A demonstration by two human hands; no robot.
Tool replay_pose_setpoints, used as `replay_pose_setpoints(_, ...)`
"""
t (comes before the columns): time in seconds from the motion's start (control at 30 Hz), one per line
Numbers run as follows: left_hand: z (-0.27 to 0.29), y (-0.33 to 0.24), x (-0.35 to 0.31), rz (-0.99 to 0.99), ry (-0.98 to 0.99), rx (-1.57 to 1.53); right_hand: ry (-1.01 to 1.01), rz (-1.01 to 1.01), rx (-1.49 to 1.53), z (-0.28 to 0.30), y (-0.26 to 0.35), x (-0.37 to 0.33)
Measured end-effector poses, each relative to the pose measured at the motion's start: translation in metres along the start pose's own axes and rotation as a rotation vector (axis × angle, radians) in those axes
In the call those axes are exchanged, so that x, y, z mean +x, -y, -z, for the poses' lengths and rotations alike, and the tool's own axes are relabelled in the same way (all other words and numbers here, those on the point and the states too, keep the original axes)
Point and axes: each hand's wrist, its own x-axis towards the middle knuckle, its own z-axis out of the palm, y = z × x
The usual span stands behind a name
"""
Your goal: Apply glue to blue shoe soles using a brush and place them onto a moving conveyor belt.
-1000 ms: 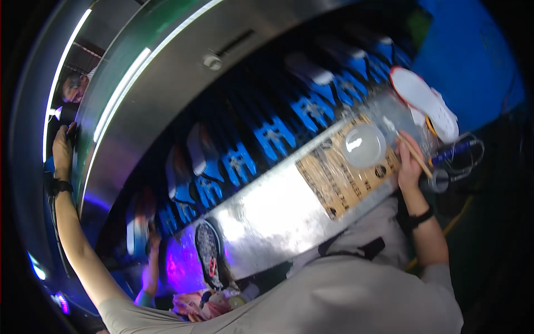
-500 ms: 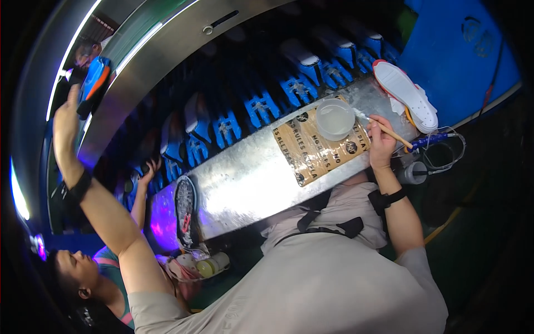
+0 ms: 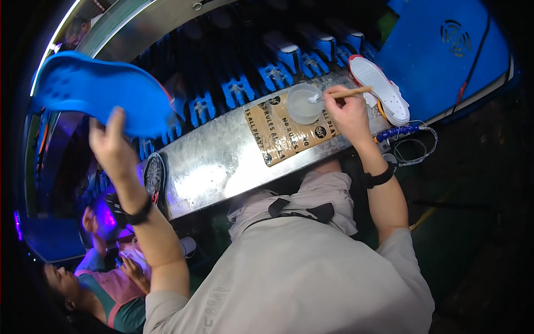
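Observation:
My left hand [image 3: 115, 153] is raised at the left, its fingers gripping the lower edge of a blue shoe sole [image 3: 105, 92]. The sole's broad blue face is toward me, with round dimples at its far-left end. My right hand [image 3: 351, 116] pinches the wooden handle of a brush [image 3: 355, 92]. White bristles at the brush's tip reach over the right rim of a round translucent tub [image 3: 304, 118], which seems to hold a cloudy liquid. The tub stands on a taped brown cardboard piece [image 3: 278, 139] lying on the metal bench [image 3: 217, 164].
A white sole with a red edge [image 3: 375, 83] lies at the bench's right end, beside a blue machine panel [image 3: 434, 50]. A dark sole [image 3: 154, 175] lies at the left end. Blue clamps [image 3: 238, 91] line the bench's far side. A co-worker [image 3: 111, 284] is at the lower left.
My left hand has brought the blue sole down and nearer from the far-left machine. My right hand has moved the brush left, its tip now at the tub.

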Motion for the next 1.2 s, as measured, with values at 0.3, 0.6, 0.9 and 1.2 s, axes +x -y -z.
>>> replay_pose_setpoints(0.3, 0.01, 0.09, -0.192, 1.048, 0.088, -0.749, 0.16, -0.031, -0.209, -0.011, 0.015, 0.008)
replay_pose_setpoints(0.6, 0.002, 0.082, -0.222, 0.995, 0.359, -1.231, 0.018, 0.078, 0.055, -0.009, 0.025, -0.013)
replay_pose_setpoints(0.9, -0.01, 0.049, -0.207, 0.811, 0.521, -0.843, 0.304, -0.029, 0.439, -0.032, 0.081, -0.053)
replay_pose_setpoints(1.2, -0.015, 0.028, -0.203, 0.85, 0.584, -0.803, 0.346, 0.203, 0.441, -0.058, 0.095, -0.057)
